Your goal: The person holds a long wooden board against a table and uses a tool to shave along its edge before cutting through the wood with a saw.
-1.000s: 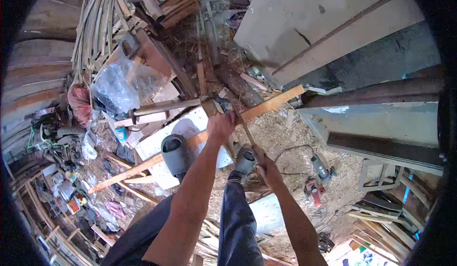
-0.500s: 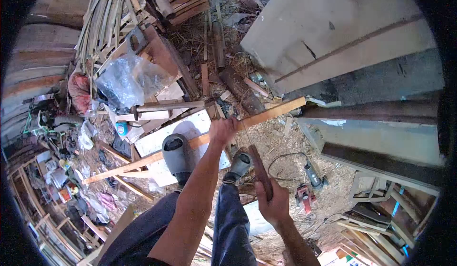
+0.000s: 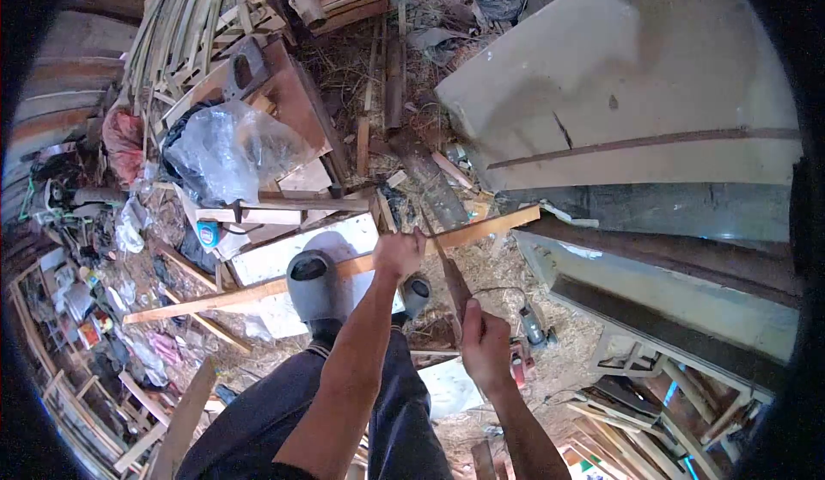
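Observation:
A long wooden strip [image 3: 249,295] lies slantwise across a white board [image 3: 258,261]. My left hand [image 3: 399,255] is closed around the strip, right of its middle. Pressing down on it further left is my foot in a grey slipper [image 3: 311,284]. In my right hand [image 3: 486,344] is the brown wooden handle of a handsaw [image 3: 455,286]. Seen nearly edge-on, its thin blade crosses the strip just right of my left hand. How deep the blade sits in the wood cannot be made out.
A corded power tool [image 3: 533,329] lies on the sawdust-covered ground at right. Large panels [image 3: 619,85] lean at upper right. Clear plastic sheeting [image 3: 228,149] and a blue tape measure [image 3: 208,234] rest on boards at left. Stacked timber [image 3: 619,437] sits at lower right.
My right hand has pushed the saw forward, so its handle is closer to the strip. My left hand keeps its grip. The whole view has shifted slightly.

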The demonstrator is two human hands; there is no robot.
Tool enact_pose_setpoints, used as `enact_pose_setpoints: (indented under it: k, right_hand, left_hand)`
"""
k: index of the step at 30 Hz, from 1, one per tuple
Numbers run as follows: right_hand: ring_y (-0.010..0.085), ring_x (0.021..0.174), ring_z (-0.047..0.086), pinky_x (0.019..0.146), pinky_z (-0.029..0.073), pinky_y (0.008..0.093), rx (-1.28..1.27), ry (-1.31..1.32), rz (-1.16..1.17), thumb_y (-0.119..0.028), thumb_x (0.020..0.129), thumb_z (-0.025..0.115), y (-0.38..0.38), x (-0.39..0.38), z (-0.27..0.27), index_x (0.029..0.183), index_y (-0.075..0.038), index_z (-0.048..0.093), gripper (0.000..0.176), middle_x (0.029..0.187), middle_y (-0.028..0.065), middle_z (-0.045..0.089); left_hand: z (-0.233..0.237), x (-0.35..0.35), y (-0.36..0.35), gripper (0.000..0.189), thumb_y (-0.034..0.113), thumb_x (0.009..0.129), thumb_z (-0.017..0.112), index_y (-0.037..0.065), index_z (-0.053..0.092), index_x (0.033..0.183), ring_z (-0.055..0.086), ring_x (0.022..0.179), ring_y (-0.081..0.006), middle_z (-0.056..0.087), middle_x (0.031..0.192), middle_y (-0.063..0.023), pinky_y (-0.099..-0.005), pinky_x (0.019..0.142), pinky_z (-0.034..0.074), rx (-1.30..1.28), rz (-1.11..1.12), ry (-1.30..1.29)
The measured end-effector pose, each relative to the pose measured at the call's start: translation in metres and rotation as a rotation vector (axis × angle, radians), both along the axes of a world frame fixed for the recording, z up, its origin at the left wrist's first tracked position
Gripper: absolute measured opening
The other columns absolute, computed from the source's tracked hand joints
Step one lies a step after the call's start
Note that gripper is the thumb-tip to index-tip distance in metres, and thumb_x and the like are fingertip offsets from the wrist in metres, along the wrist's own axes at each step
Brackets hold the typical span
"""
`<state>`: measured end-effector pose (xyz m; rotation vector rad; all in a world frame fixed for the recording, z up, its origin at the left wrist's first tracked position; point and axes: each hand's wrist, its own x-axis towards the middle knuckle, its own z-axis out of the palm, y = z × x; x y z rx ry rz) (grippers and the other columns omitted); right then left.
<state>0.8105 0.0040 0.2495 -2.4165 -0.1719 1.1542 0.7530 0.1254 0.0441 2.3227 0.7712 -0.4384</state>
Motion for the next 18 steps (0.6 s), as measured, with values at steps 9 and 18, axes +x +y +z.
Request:
enact_pose_setpoints:
  k: [9, 18]
  right_hand:
    - [0.0378, 0.05, 0.055, 0.049, 0.039, 0.0439, 0.093, -0.133, -0.008, -0.031, 0.094, 0.042, 0.016, -0.004, -0.032, 0.067, 0.004, 0.056, 0.047, 0.053, 0.0219, 0.052]
    - [0.0356, 0.052, 0.055, 0.048, 0.039, 0.0436, 0.314, -0.222, -0.061, -0.041, 0.09, 0.042, -0.077, -0.067, -0.166, 0.074, -0.001, 0.059, 0.046, 0.059, 0.0189, 0.054]
  left_hand:
    - [-0.04, -0.007, -0.007, 0.027, 0.024, 0.086, 0.042, 0.004, 0.061, 0.086, 0.063, 0.056, -0.0276, 0.063, 0.063, -0.0122, -0.0414, 0.051, 0.05, 0.002, -0.193, 0.035]
    - [-0.017, -0.007, -0.004, 0.048, 0.03, 0.091, 0.04, 0.004, 0.062, 0.057, 0.059, 0.047, -0.0343, 0.059, 0.053, -0.0173, -0.0439, 0.051, 0.05, 0.065, -0.113, -0.096]
